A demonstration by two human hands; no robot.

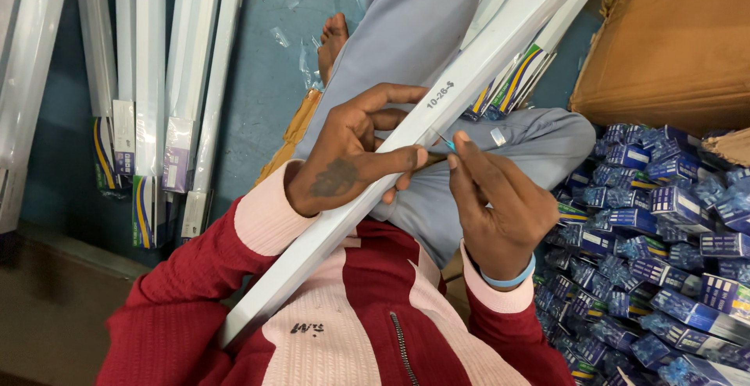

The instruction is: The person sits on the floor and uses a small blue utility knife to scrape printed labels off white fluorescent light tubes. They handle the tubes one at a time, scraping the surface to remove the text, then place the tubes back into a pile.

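Blue thin tool (447,143) sits pinched in your right hand (492,202), its tip at the white light tube (406,140). Your left hand (351,151) wraps the tube, steadying it across your lap; blue boxes (656,261) pile alongside.

Floor (266,66): blue-grey, smooth. Along its left edge, a row of long white tube-light fittings (148,81) in clear sleeves, lying side by side. Near its top edge, scraps of clear plastic (301,42). At its top right corner, a brown cardboard box (672,42). Along its right edge, a heap of small blue boxes (656,261), touching one another.
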